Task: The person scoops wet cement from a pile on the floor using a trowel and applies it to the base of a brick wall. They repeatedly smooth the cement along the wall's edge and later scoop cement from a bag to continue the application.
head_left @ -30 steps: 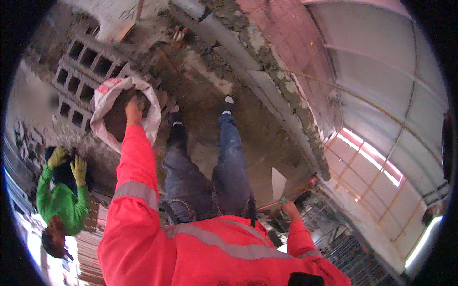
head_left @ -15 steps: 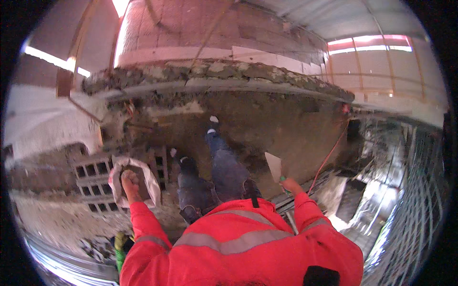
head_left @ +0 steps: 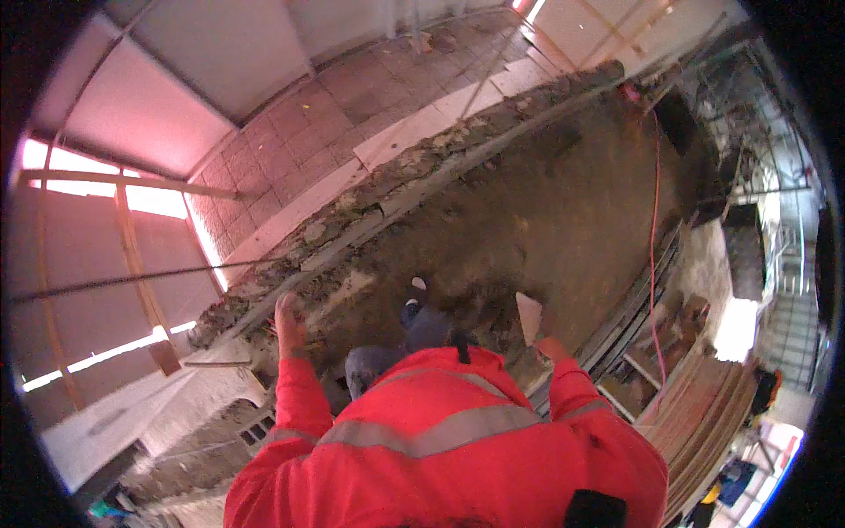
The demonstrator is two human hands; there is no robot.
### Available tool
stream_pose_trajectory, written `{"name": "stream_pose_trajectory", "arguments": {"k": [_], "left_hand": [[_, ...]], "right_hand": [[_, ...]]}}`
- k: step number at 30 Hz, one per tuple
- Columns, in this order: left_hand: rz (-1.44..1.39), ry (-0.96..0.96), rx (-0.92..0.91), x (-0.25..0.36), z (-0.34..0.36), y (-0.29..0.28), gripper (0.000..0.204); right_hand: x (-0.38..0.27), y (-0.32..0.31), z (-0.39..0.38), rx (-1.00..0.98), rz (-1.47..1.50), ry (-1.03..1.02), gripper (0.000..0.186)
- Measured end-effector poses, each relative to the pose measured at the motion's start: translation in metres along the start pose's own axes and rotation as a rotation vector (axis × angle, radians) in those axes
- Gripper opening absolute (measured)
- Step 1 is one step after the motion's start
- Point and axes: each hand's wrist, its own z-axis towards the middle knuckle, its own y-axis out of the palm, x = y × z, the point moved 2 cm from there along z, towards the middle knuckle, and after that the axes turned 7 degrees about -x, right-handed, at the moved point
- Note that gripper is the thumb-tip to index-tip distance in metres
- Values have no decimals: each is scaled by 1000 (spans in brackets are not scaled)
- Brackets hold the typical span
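My right hand [head_left: 553, 349] is closed round the handle of a trowel [head_left: 529, 317]. The trowel's pale, flat blade points away from me over the dirt ground, and the hand hides most of the handle. My left hand [head_left: 290, 326] is raised in front of me on the left, near the low stone-and-concrete edge. It is blurred, and whether its fingers are curled does not show. No object can be made out in it. Both arms are in red sleeves with grey bands.
A rough stone kerb [head_left: 378, 216] runs diagonally, with paving [head_left: 352, 114] beyond it. A red cord [head_left: 654, 255] trails over the ground on the right, near stacked boards [head_left: 704, 427] and long metal profiles [head_left: 629, 308]. Hollow blocks [head_left: 257, 429] lie at lower left.
The view has swung to the right. My left hand has left the paper bag by the blocks and moved forward; the bag is out of sight. The right hand still holds the trowel.
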Motion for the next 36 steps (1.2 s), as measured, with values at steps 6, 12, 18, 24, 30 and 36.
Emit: {"name": "stream_pose_trajectory", "arguments": {"k": [6,12,18,24,30,36], "left_hand": [[-11,112,-368,50,146,221,39],[609,702,-713,105,243,413,51],[653,687,-761,105,248,619,47],[959,1125,-550,28,375,736,32],[688,-343,-502,7,460,810,25],[361,-535,-539,-16,496,837,26]], "right_hand": [[78,-33,18,160,-208,-314,35],[142,24,-6,201,649,89,28],[191,71,-55,115,638,257,23],[175,38,-48,-58,652,280,19],[192,-58,-64,-185,751,440,17],[223,-138,-39,-274,795,482,18]]}}
